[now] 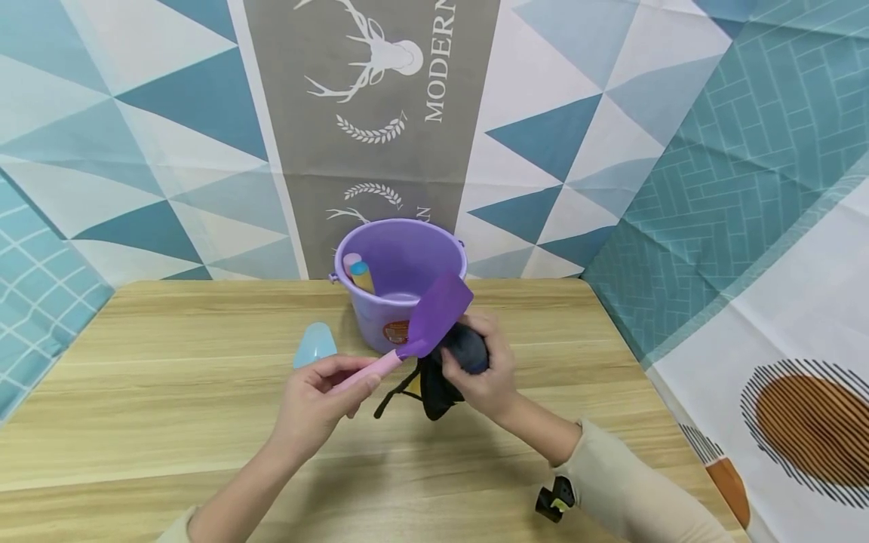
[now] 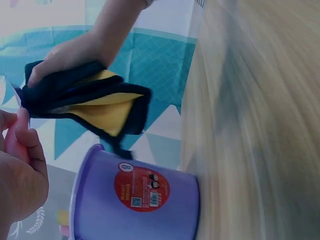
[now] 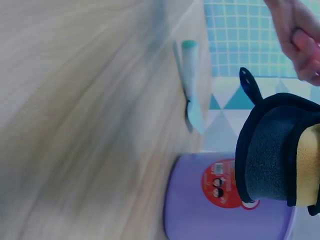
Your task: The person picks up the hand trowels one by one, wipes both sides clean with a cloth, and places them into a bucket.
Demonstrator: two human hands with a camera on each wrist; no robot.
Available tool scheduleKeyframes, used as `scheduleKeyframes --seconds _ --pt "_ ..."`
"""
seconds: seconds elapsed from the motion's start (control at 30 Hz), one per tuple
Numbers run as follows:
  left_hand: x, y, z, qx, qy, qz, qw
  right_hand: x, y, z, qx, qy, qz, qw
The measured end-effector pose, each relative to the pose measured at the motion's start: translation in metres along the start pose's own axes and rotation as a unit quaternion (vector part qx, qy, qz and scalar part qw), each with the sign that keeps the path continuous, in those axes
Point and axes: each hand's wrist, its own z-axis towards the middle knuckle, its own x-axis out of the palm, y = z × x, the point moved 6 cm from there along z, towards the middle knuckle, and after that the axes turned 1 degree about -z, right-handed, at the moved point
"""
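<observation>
My left hand (image 1: 314, 400) grips the pink handle of a toy shovel (image 1: 440, 311), its purple blade raised in front of the bucket. In my right hand (image 1: 490, 369) is a folded cloth (image 1: 440, 391), held right at the back of the blade. Dark blue and yellow layers of this cloth (image 2: 102, 112) show in the left wrist view, and a black loop sticks out from it in the right wrist view. Behind both hands stands a purple bucket (image 1: 375, 323) with a red label. The shovel's blade overlaps the bucket's rim in the head view.
Inside the bucket, a pink handle end (image 1: 351, 262) and a yellow handle with a blue end (image 1: 363, 277) lean on the left wall. A light blue shovel (image 3: 191, 80) lies on the wooden table (image 1: 170, 422), left of the bucket. Patterned cloth (image 1: 543, 136) hangs behind the table.
</observation>
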Motion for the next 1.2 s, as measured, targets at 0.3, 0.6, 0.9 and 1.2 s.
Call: scheduleKeyframes --seconds 0.3,0.6,0.9,1.2 --pt "-0.004 -0.002 0.000 0.000 -0.008 -0.020 0.9998 0.001 0.000 -0.002 -0.021 0.023 0.006 1.000" --pt "-0.011 -0.002 -0.004 0.008 0.004 -0.020 0.9998 -0.016 -0.007 0.020 0.017 -0.061 -0.005 0.998" --pt "-0.006 -0.008 -0.001 0.021 0.012 -0.012 0.9996 -0.001 0.007 0.010 -0.049 -0.007 0.012 0.999" --pt "-0.004 -0.011 -0.001 0.017 -0.004 -0.020 0.9996 0.011 0.012 -0.002 -0.089 0.032 0.009 0.995"
